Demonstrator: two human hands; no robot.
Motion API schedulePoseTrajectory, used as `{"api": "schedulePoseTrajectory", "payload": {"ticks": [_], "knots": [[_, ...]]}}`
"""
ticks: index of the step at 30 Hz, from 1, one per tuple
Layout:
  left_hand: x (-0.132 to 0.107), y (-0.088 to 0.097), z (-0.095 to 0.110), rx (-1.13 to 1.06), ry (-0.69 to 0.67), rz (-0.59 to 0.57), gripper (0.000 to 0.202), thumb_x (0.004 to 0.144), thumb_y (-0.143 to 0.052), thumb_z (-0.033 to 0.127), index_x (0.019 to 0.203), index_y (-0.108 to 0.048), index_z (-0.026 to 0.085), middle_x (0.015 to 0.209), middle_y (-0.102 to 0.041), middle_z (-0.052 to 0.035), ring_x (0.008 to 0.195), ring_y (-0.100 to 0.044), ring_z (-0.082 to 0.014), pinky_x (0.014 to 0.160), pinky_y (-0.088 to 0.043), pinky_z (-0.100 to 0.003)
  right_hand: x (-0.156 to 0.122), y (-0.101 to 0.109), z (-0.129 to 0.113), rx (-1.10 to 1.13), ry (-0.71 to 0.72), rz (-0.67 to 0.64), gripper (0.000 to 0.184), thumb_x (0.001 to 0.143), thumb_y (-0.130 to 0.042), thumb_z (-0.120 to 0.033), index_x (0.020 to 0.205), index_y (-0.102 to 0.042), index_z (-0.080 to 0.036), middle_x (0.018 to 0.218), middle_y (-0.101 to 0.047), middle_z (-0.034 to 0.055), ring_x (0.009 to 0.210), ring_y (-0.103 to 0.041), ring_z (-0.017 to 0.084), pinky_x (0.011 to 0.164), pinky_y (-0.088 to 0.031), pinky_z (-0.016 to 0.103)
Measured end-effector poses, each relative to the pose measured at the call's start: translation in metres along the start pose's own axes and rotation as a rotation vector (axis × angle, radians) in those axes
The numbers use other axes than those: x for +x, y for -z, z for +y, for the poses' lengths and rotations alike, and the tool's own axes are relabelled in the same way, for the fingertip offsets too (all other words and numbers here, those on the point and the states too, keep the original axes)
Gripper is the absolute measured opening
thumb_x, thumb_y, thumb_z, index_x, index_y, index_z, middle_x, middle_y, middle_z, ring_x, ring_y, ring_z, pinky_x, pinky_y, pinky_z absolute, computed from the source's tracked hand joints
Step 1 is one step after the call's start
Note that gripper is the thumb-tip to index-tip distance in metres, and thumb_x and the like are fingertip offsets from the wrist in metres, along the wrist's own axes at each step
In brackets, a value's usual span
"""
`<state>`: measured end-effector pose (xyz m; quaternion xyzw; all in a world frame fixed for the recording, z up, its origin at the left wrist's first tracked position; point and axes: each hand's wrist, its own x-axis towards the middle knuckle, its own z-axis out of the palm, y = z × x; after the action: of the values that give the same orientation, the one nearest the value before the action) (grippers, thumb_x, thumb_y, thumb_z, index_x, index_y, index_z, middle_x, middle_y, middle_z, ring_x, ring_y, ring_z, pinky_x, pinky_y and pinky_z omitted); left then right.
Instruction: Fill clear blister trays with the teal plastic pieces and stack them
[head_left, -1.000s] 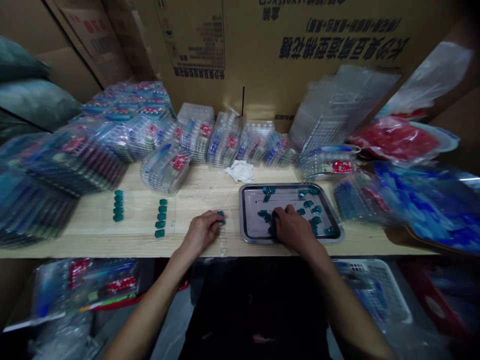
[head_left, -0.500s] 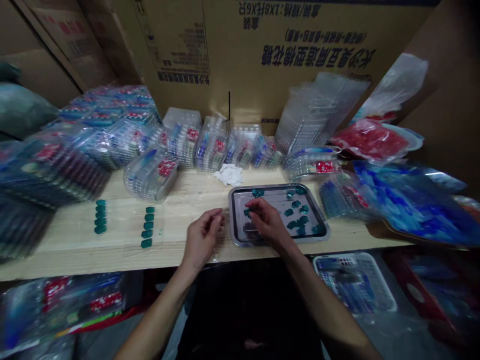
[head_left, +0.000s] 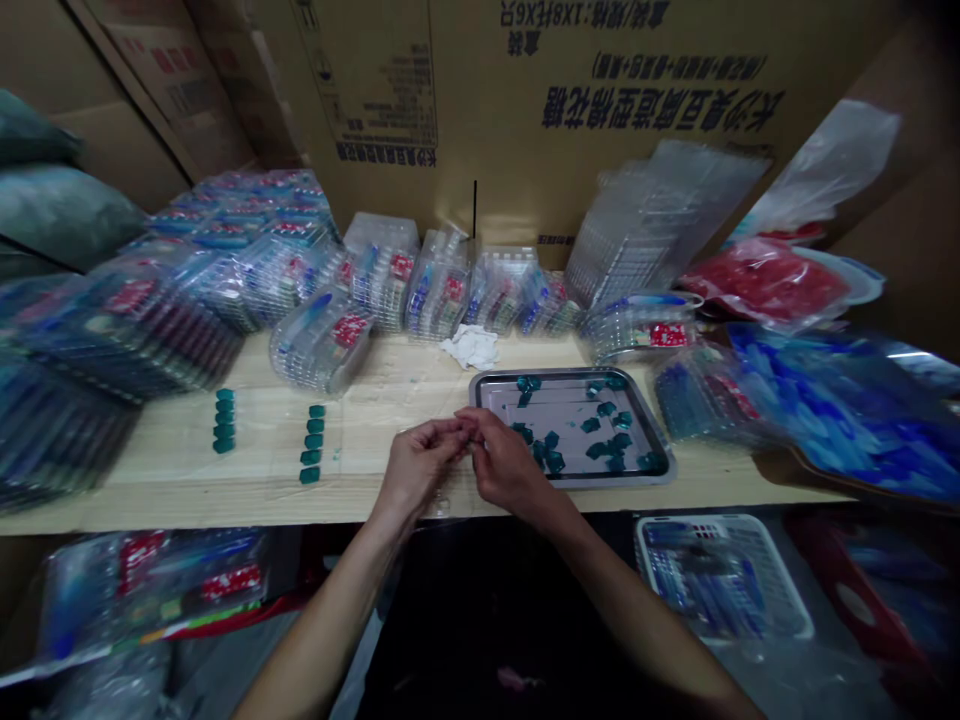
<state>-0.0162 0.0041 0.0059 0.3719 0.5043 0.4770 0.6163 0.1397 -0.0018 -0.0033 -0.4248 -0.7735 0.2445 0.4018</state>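
Note:
My left hand [head_left: 417, 462] and my right hand [head_left: 507, 464] meet at the fingertips over the table, just left of the grey metal tray [head_left: 670, 478]. Both are closed in a pinch, and whatever sits between the fingers is too small and hidden to make out. Dark green faceted pieces [head_left: 604, 445] lie scattered in the tray. To the left, two columns of similar green pieces [head_left: 312, 441] rest on clear sheets. Part of a clear plastic piece [head_left: 442, 498] shows under my left hand.
Stacks of filled clear plastic trays [head_left: 322, 340] line the back and left. Nested clear trays [head_left: 652, 235] lean against a large cardboard box [head_left: 487, 130]. A crumpled white tissue [head_left: 471, 346] lies mid-table. Blue items [head_left: 847, 410] fill a box at right; a white basket [head_left: 801, 600] stands below.
My right hand has moved left from the tray to meet my left hand at the fingertips. The view has shifted slightly, so the scene sits a little further right.

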Motion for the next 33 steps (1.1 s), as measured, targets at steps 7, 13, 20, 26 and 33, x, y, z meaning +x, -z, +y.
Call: {"api": "schedulePoseTrajectory", "payload": {"ticks": [7,13,20,26,33], "knots": [[-0.003,0.058,-0.007,0.739,-0.438,-0.025,0.019,0.081,-0.065,0.024,0.096,-0.076,0.019,0.091,-0.070,-0.0063,0.086,-0.065,-0.0183,0.078,-0.051,-0.030,-0.007,0.029,0.030,-0.619,-0.341,-0.258,0.039,0.081,-0.049,-0.007,0.119,-0.058,-0.010,0.114,-0.056,0.0196,0.106,-0.053,0.032,0.089,-0.042,0.042],[-0.009,0.058,-0.025,1.114,-0.592,-0.171,0.025,0.090,-0.052,0.018,0.108,-0.069,0.019,0.096,-0.066,-0.0070,0.085,-0.064,-0.0173,0.076,-0.051,-0.028,-0.012,0.021,0.043,-0.677,-0.411,-0.230,0.025,0.089,-0.048,-0.014,0.111,-0.060,-0.013,0.109,-0.062,0.0154,0.103,-0.056,0.029,0.088,-0.038,0.041],[-0.001,0.059,-0.046,1.165,-0.751,-0.226,0.023,0.095,-0.047,0.021,0.101,-0.069,0.021,0.090,-0.060,-0.0038,0.076,-0.059,-0.0133,0.063,-0.047,-0.023,-0.009,0.021,0.045,-0.374,-0.366,-0.001,0.024,0.089,-0.048,-0.016,0.108,-0.062,-0.015,0.107,-0.068,0.0122,0.102,-0.062,0.025,0.089,-0.043,0.035],[-0.002,0.048,-0.034,1.093,-0.794,-0.189,0.019,0.094,-0.052,0.021,0.104,-0.068,0.019,0.094,-0.066,-0.0062,0.087,-0.065,-0.0155,0.078,-0.053,-0.026,-0.018,0.007,0.018,-0.176,-0.241,0.051,0.021,0.088,-0.048,-0.017,0.103,-0.061,-0.019,0.094,-0.071,0.0072,0.087,-0.066,0.020,0.080,-0.046,0.029],[-0.003,0.044,-0.040,1.205,-0.771,-0.229,0.028,0.092,-0.048,0.014,0.110,-0.070,0.020,0.097,-0.068,-0.0078,0.087,-0.065,-0.0172,0.075,-0.054,-0.028,-0.026,-0.016,0.000,-0.003,-0.300,-0.045,0.016,0.088,-0.048,-0.019,0.099,-0.060,-0.020,0.083,-0.070,0.0032,0.076,-0.065,0.017,0.072,-0.046,0.028]]}}
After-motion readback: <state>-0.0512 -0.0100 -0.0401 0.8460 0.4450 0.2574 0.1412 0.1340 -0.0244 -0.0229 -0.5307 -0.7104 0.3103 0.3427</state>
